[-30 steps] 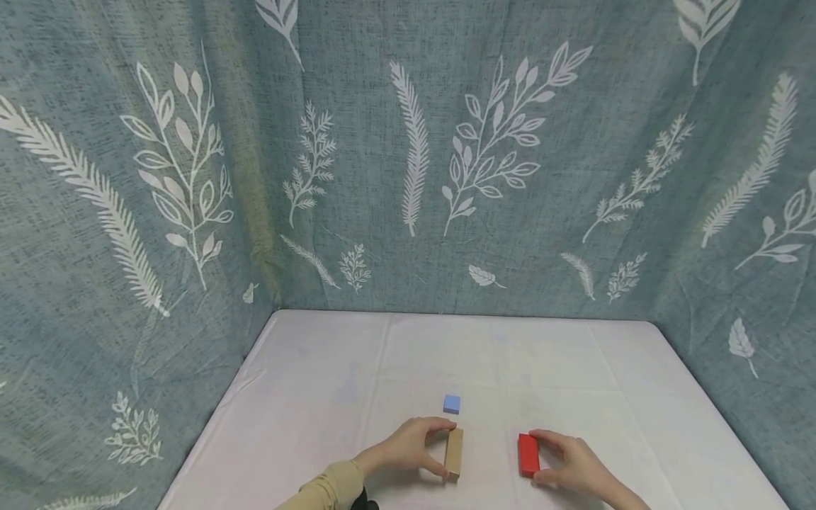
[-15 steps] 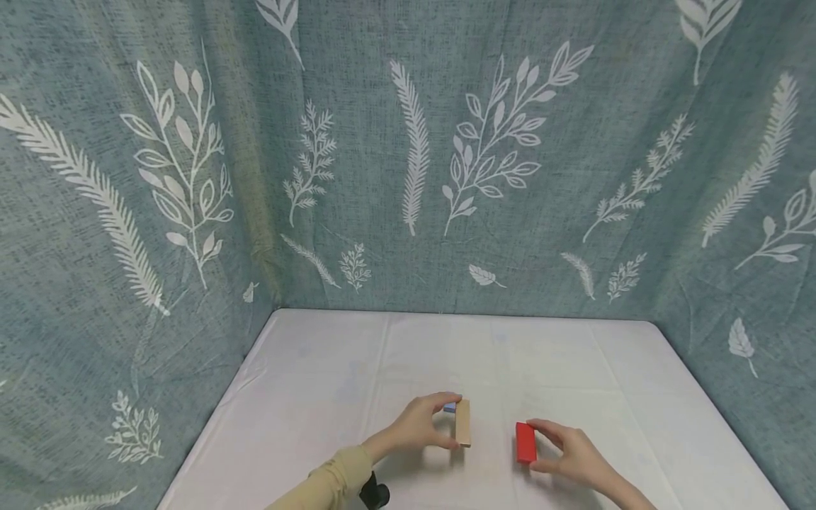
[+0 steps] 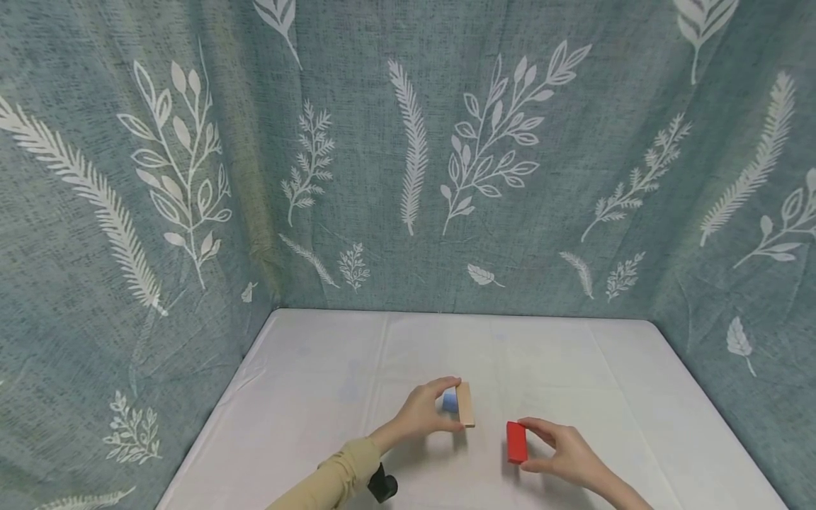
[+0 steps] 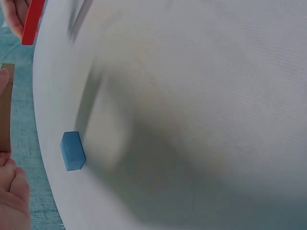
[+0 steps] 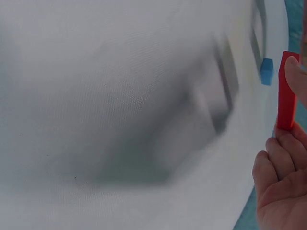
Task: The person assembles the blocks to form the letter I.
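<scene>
Holding on my left: my left hand (image 3: pixel 417 413) pinches a wooden block (image 3: pixel 466 405) by its two ends, fingers at the far end, thumb at the near one.
Holding on my right: my right hand (image 3: pixel 564 453) grips a red block (image 3: pixel 516 443) the same way, fingertips at the far end and thumb at the near end.
Wooden block: raised above the table (image 3: pixel 574 354), its long side running away from me, its shadow (image 4: pixel 90 100) on the cloth.
Red block: also lifted off the cloth, nearer to me than the wooden one and to its right, with a gap between the two.
Blue block: the small blue block (image 4: pixel 73 151) rests on the table, apart from my fingers; from my head I see it through the space between my left hand and the wooden block, which hides part of it.
Left arm: a beige sleeve (image 3: pixel 338 473) reaches near my wrist, with a black fitting (image 3: pixel 382 484) below it.
Table cover: white, with faint creases.
Curtain: blue-green fabric (image 3: pixel 370 177) printed with white leaves and sprigs stands behind the table and along both sides.
</scene>
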Demonstrator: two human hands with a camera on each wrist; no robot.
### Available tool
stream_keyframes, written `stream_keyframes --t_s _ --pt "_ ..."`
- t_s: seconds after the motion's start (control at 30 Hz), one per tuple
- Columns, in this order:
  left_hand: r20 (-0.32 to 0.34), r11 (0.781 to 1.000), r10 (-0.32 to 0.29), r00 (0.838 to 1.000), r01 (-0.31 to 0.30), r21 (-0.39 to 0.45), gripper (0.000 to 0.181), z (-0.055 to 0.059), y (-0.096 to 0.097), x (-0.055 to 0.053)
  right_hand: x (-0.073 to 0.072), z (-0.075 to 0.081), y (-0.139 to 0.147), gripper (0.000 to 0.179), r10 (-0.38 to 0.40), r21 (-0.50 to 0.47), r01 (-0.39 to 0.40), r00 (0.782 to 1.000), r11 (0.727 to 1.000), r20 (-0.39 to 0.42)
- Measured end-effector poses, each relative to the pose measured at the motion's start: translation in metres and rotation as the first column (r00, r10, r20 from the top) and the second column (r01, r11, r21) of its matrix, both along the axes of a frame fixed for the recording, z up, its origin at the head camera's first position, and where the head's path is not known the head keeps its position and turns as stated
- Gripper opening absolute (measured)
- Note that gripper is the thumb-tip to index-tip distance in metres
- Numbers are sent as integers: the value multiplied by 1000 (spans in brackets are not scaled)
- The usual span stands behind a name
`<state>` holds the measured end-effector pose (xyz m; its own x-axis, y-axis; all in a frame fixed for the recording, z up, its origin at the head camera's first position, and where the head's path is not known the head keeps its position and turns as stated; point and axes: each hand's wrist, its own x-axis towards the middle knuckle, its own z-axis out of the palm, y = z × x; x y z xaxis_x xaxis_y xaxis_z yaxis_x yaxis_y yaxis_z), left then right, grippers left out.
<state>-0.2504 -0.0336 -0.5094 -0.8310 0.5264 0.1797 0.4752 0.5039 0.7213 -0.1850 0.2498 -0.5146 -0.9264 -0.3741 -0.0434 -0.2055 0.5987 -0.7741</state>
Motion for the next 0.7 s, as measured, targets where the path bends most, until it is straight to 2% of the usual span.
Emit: stream_keyframes --t_s 0.23,0.7 --pt "6 999 26 1000 -27 25 75 0 3 -2 0 1 -4 71 23 -23 -22 1000 999 14" --pt "-17 997 75 997 -75 11 75 3 6 -4 4 2 -15 71 60 -44 -58 997 997 38"
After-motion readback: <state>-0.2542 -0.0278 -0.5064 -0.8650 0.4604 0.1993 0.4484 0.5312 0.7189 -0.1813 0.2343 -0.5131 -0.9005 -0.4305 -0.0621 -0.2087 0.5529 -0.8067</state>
